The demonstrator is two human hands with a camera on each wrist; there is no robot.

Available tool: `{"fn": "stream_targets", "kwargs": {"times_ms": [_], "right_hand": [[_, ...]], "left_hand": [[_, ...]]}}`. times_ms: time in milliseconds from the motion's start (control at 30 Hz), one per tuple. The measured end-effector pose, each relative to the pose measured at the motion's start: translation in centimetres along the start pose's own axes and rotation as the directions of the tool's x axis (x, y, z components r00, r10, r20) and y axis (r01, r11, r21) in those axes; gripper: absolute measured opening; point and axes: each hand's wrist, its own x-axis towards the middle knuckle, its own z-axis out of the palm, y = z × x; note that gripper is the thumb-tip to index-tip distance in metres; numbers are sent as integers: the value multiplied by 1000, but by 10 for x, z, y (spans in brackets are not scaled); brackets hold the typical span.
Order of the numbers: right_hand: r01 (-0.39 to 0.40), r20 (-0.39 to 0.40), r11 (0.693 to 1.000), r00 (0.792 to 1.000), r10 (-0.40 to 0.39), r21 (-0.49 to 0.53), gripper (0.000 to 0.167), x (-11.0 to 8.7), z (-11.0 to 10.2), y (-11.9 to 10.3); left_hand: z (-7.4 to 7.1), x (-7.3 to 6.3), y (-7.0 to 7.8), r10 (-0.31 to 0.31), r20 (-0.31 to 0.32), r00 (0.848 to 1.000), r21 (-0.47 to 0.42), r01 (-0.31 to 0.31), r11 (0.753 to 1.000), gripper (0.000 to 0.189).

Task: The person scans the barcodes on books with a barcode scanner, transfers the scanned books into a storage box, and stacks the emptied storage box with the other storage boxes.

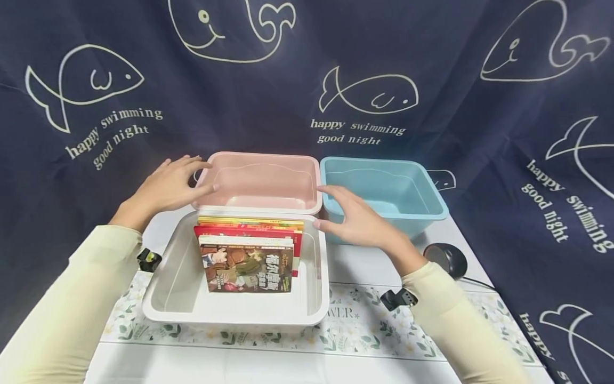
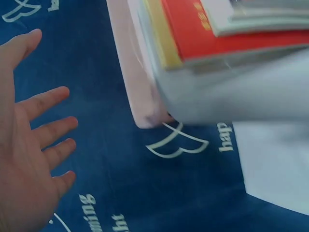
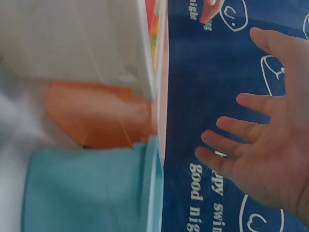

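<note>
In the head view, several books (image 1: 249, 266) stand upright in a row inside a white bin (image 1: 177, 272), the front one with a brown illustrated cover. Behind that bin is a pink bin (image 1: 264, 184), with nothing visible in it. My left hand (image 1: 168, 184) is raised at the pink bin's left side, fingers spread and holding nothing. On the other side, my right hand (image 1: 355, 216) reaches over the gap beside the blue bin (image 1: 384, 186), fingers apart and also holding nothing. Both wrist views show spread fingers and bare palms.
A black round device (image 1: 446, 260) with a cable sits on the table to the right of the blue bin. A floral strip (image 1: 360, 325) runs across the white table. A dark blue curtain (image 1: 288, 106) with fish drawings hangs close behind the bins.
</note>
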Motion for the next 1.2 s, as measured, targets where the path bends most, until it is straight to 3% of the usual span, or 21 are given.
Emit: {"fn": "stream_targets", "kwargs": {"times_ms": [300, 567, 833, 1033, 1200], "right_hand": [[78, 43, 979, 995, -88, 190, 60, 2, 29, -8], [62, 104, 940, 989, -103, 336, 48, 4, 47, -15], [59, 201, 948, 971, -127, 312, 37, 9, 60, -24], [107, 220, 951, 960, -175, 290, 35, 15, 70, -28], [106, 232, 958, 958, -171, 268, 33, 18, 74, -29]], "left_hand": [[16, -4, -27, -45, 39, 998, -76, 47, 996, 67], [30, -8, -48, -70, 31, 997, -174, 74, 982, 63], [43, -9, -64, -98, 61, 993, -230, 109, 967, 61], [54, -12, -77, -140, 90, 986, -247, 158, 956, 65], [59, -12, -76, -147, 102, 984, -269, 170, 948, 69]]}}
